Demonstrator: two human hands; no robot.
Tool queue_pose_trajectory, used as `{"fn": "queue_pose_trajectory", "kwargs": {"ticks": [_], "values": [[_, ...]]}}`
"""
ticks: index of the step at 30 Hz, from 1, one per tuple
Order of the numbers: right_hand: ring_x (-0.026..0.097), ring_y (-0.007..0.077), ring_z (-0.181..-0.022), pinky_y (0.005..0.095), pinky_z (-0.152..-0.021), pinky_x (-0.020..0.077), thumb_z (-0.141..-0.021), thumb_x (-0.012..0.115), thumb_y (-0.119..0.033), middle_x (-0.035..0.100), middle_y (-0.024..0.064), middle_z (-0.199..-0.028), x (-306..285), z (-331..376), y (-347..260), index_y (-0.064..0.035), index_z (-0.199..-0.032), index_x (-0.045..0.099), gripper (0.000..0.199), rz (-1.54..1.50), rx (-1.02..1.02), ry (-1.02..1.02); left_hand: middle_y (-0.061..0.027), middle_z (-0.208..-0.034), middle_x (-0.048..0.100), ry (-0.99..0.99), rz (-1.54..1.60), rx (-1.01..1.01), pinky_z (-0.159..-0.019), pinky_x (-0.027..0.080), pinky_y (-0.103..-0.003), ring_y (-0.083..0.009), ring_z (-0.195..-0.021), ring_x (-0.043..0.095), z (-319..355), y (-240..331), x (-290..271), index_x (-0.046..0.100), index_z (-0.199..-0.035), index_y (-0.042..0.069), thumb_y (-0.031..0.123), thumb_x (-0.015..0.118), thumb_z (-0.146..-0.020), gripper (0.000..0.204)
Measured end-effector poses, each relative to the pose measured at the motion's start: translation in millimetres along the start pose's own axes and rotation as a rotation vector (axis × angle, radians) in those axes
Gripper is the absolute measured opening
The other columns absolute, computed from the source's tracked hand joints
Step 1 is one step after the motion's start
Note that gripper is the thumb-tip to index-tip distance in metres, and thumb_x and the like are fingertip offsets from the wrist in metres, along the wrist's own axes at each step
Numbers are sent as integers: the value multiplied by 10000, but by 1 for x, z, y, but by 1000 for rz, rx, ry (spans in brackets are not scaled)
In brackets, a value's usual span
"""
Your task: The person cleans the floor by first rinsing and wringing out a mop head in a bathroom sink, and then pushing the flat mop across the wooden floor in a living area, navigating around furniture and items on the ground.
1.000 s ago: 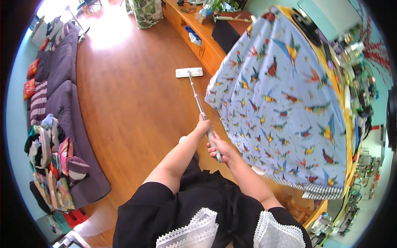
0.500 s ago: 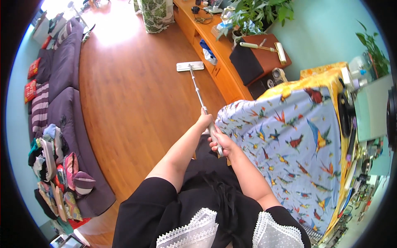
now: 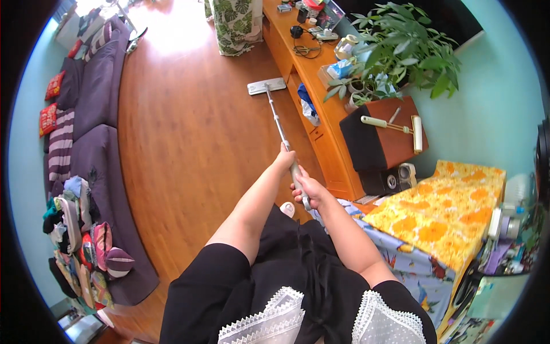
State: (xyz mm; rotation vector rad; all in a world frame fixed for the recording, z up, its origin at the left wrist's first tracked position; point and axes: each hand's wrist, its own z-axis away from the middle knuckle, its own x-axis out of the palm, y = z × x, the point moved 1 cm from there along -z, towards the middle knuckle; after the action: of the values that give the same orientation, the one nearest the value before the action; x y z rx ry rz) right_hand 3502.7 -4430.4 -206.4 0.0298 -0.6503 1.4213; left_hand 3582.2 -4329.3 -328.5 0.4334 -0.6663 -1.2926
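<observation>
A flat mop (image 3: 277, 122) slants away from me, its white rectangular head (image 3: 266, 86) lying on the wooden floor beside the wooden cabinet. My left hand (image 3: 285, 157) is wrapped round the pole at the top of its grey grip. Lower down, near the handle's end, my right hand (image 3: 310, 190) is closed round the grip. The fingers of both hands curl about the handle. A white shoe tip (image 3: 287, 210) shows just below my hands.
A purple sofa (image 3: 91, 155) with piled clothes (image 3: 71, 212) runs along the left. On the right stand the orange wooden cabinet (image 3: 338, 155), a speaker (image 3: 378, 132) with a lint roller on top, a leafy plant (image 3: 395, 51) and a yellow flowered cloth (image 3: 441, 212). A leaf-patterned curtain (image 3: 238, 28) hangs ahead.
My view has moved forward past the bird-patterned cloth, so more of the yellow cloth, speaker and plant shows. Both hands keep their hold on the mop; its head stays near the cabinet.
</observation>
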Motion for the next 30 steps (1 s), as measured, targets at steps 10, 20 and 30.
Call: {"fn": "queue_pose_trajectory", "kwargs": {"ticks": [10, 20, 30], "values": [[416, 93, -542, 227, -449, 428, -998, 346, -294, 435, 64, -870, 39, -76, -132, -389, -1428, 134, 489, 102, 14, 53, -109, -847, 579, 57, -74, -26, -549, 481, -347, -200, -691, 574, -104, 112, -25, -45, -1481, 219, 126, 457, -855, 808], [416, 95, -544, 226, -432, 408, -997, 351, -301, 427, 64, -869, 95, -169, -259, -403, -1439, 99, 520, 42, 4, 7, -121, -848, 568, 20, -114, -12, -554, 486, -343, -195, -685, 570, -211, 236, -72, -55, -1479, 203, 103, 443, -849, 809], [421, 103, -537, 240, -436, 407, -994, 344, -290, 432, 72, -872, 119, -217, -307, -384, -1443, 105, 517, 11, -45, 24, -111, -899, 537, 18, -123, -11, -569, 493, -356, -196, -701, 560, -260, 287, -95, -40, -1478, 225, 106, 447, -856, 798]]}}
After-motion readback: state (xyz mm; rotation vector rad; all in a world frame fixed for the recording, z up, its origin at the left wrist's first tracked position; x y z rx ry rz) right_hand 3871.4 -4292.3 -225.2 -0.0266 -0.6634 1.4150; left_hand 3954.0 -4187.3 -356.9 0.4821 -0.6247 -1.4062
